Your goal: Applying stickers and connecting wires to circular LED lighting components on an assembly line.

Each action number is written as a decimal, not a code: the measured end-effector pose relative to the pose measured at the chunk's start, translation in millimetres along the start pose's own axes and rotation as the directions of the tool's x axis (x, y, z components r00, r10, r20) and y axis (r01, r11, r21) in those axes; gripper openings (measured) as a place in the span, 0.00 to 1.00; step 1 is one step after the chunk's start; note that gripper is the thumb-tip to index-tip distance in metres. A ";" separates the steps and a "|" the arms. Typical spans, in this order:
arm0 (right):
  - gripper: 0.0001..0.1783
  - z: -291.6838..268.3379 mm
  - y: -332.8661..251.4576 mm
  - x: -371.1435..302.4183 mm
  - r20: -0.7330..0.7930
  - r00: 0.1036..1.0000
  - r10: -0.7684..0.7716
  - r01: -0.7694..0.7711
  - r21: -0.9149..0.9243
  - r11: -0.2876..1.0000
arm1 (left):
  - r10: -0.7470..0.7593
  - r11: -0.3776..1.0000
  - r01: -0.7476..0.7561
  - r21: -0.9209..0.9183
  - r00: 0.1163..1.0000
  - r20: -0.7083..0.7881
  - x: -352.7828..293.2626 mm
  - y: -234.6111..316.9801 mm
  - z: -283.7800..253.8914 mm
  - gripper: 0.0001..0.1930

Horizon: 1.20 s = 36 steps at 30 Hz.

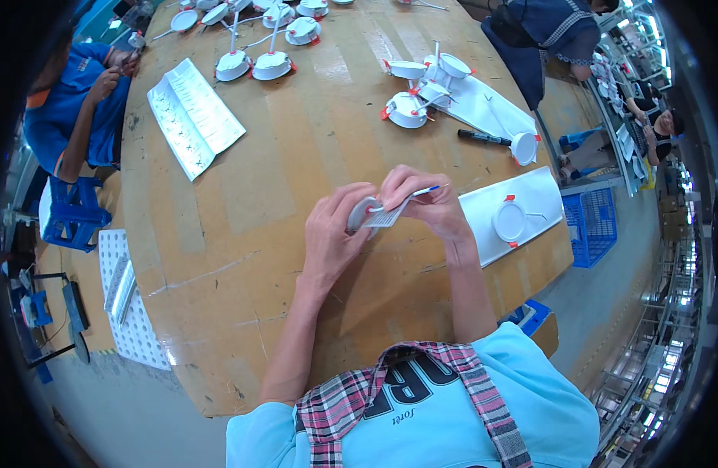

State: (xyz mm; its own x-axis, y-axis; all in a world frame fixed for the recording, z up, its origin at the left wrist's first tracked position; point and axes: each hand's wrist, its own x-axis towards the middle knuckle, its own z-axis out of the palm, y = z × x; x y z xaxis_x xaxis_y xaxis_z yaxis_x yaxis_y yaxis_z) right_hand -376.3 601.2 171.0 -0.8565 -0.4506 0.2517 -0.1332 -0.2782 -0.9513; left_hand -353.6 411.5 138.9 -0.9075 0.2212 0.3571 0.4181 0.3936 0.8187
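Observation:
My left hand grips a small round white lamp fixture above the middle of the wooden table. My right hand pinches a flat white strip and thin white and blue wires that come off the fixture. Both hands meet over the table, fingers curled around the parts.
Several finished white round fixtures with orange clips lie at the far side. A black marker, white trays with one fixture, and a long white tray lie around. A person in blue sits at left; others sit at far right.

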 end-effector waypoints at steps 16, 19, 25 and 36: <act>0.31 0.2 -7.8 1.3 -0.008 0.999 0.050 -0.050 -0.007 0.999 | 0.240 0.932 -0.061 0.356 0.840 -0.486 -2.0 -1.6 -11.0 0.10; 0.34 8.8 -18.4 2.6 -0.041 0.998 0.042 -0.046 -0.114 0.992 | 0.217 0.937 -0.029 0.349 0.831 -0.512 -4.0 -3.4 -14.7 0.10; 0.30 29.3 -45.3 3.2 0.008 0.992 -0.124 0.093 -0.711 0.697 | 0.221 0.941 -0.044 0.337 0.832 -0.509 -0.9 -2.5 -12.9 0.17; 0.11 42.4 -47.6 8.6 0.182 0.932 -0.313 0.304 -0.862 0.406 | 0.226 0.951 -0.075 0.300 0.830 -0.510 0.9 -1.3 -16.1 0.14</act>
State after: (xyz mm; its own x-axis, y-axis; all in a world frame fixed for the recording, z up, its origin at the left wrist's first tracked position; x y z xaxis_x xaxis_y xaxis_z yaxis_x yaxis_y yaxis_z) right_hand -356.2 574.6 226.0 -0.6661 -0.4876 0.5645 -0.7445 0.4810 -0.4630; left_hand -355.6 396.8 145.5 -0.6794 -0.1822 0.7108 0.4779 0.6252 0.6170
